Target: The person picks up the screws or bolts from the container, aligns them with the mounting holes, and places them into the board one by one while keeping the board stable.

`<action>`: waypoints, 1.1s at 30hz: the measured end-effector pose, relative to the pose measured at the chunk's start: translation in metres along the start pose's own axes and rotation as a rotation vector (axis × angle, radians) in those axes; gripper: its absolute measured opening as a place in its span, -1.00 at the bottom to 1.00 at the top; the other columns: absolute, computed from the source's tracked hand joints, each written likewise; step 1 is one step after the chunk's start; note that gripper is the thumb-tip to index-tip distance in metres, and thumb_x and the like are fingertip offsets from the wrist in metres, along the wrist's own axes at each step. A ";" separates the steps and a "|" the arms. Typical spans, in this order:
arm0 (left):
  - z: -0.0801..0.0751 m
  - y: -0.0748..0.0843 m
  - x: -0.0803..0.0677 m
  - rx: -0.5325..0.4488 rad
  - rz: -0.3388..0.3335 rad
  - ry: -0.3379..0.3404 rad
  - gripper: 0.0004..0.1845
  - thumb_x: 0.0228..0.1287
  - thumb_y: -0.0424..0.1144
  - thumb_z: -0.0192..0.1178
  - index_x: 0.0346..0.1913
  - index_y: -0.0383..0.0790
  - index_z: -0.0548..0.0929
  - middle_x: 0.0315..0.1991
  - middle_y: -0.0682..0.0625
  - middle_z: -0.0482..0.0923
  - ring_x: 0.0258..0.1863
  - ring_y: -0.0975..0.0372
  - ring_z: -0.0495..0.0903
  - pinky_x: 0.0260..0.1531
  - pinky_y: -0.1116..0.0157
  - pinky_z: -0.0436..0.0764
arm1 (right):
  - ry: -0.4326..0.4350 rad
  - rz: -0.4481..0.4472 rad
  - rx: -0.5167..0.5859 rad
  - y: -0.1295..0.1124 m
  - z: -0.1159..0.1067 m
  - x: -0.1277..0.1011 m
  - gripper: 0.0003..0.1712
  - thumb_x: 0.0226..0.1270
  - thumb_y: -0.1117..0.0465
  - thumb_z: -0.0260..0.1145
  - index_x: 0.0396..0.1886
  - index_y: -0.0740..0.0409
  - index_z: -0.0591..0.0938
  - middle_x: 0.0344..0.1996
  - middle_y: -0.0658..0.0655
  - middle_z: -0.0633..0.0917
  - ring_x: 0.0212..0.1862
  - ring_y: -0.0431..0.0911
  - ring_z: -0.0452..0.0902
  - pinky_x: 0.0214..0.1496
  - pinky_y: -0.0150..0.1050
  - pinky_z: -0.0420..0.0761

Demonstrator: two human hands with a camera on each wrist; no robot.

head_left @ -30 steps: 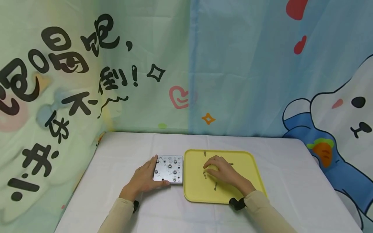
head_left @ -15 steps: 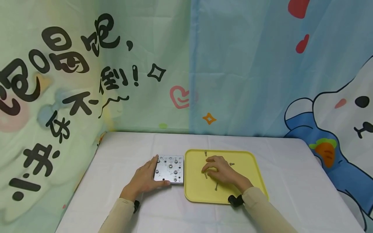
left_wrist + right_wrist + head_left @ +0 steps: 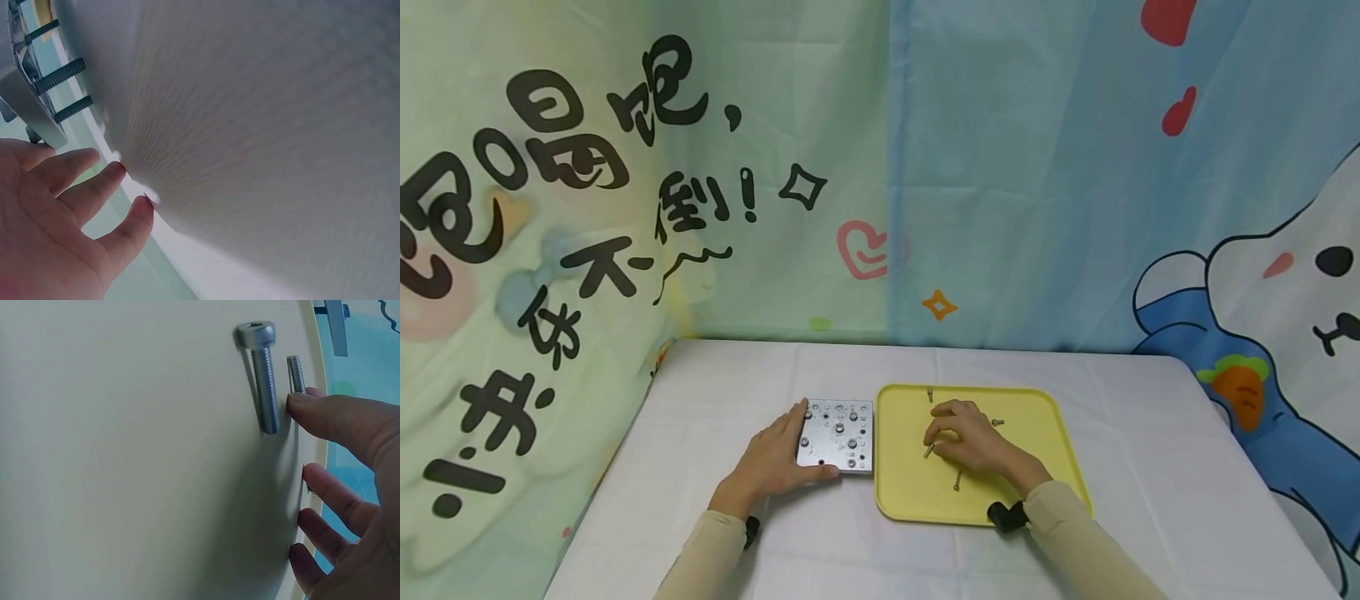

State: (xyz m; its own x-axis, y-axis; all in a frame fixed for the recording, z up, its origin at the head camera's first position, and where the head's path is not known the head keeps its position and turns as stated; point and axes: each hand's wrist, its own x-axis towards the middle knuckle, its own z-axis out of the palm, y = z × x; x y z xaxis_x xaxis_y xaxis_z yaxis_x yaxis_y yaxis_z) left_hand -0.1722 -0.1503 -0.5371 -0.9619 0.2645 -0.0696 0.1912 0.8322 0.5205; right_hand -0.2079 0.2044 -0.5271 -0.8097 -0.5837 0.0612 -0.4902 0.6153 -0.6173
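Fingers and thumb of my left hand grip a square silver metal plate by its left side and front edge. Several bolt heads show on the plate's top; in the left wrist view, threaded shanks stick out of its underside. Over the yellow tray, my right hand pinches a small socket-head bolt between thumb and index finger, its threaded end showing and its head hidden. Another socket-head bolt lies closer to the right wrist camera, on the tray in front of that hand.
Two further bolts lie on the tray: one bolt by the back rim, one bolt right of the hand. Plate and tray sit side by side on a white-covered table. A printed curtain hangs behind.
The right hand has shifted slightly left and its fingers have closed on the bolt, which has swung to slant the other way. The left hand and the plate stay in place.
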 end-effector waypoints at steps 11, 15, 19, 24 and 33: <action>-0.001 0.001 -0.001 0.000 0.004 0.004 0.36 -0.11 0.49 0.37 0.60 -0.23 0.00 0.48 -0.24 0.21 0.43 -0.09 0.24 0.31 -0.17 0.29 | 0.032 -0.033 -0.032 0.002 0.002 0.000 -0.91 0.32 0.28 0.41 -0.32 -0.04 0.72 0.17 0.36 0.52 0.25 0.39 0.26 0.16 0.45 0.25; -0.001 0.001 -0.001 0.000 0.003 0.004 0.36 -0.11 0.49 0.36 0.61 -0.23 -0.01 0.49 -0.24 0.21 0.44 -0.09 0.24 0.31 -0.16 0.29 | 0.024 -0.018 -0.055 0.002 0.003 0.002 -0.89 0.31 0.29 0.41 -0.33 -0.04 0.71 0.17 0.35 0.53 0.25 0.36 0.28 0.16 0.42 0.27; -0.001 0.001 -0.001 -0.005 0.001 0.000 0.36 -0.11 0.49 0.37 0.60 -0.23 -0.01 0.48 -0.25 0.21 0.43 -0.09 0.24 0.32 -0.16 0.28 | 0.013 0.007 -0.070 0.000 0.001 0.003 -0.92 0.37 0.27 0.36 -0.32 0.00 0.71 0.17 0.35 0.53 0.25 0.36 0.30 0.18 0.41 0.29; -0.002 0.001 -0.001 -0.014 0.003 -0.004 0.37 -0.12 0.50 0.37 0.60 -0.24 -0.01 0.48 -0.26 0.21 0.43 -0.10 0.24 0.32 -0.16 0.28 | 0.029 0.008 -0.055 -0.003 0.001 0.004 -0.92 0.43 0.25 0.31 -0.29 0.05 0.71 0.12 0.31 0.57 0.22 0.33 0.35 0.16 0.38 0.33; -0.002 0.000 0.000 -0.010 0.004 -0.007 0.39 -0.12 0.52 0.35 0.61 -0.23 -0.03 0.49 -0.25 0.19 0.44 -0.09 0.22 0.33 -0.15 0.27 | 0.048 -0.034 -0.070 -0.009 0.003 0.010 -0.93 0.46 0.28 0.28 -0.19 0.16 0.67 -0.13 0.06 0.64 0.00 0.09 0.52 0.06 0.12 0.49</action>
State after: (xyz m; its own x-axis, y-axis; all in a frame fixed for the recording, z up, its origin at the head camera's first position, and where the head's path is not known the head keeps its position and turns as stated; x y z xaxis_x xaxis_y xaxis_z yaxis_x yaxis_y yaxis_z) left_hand -0.1724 -0.1515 -0.5353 -0.9596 0.2717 -0.0733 0.1935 0.8262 0.5291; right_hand -0.2105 0.1917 -0.5234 -0.8061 -0.5796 0.1197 -0.5373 0.6321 -0.5583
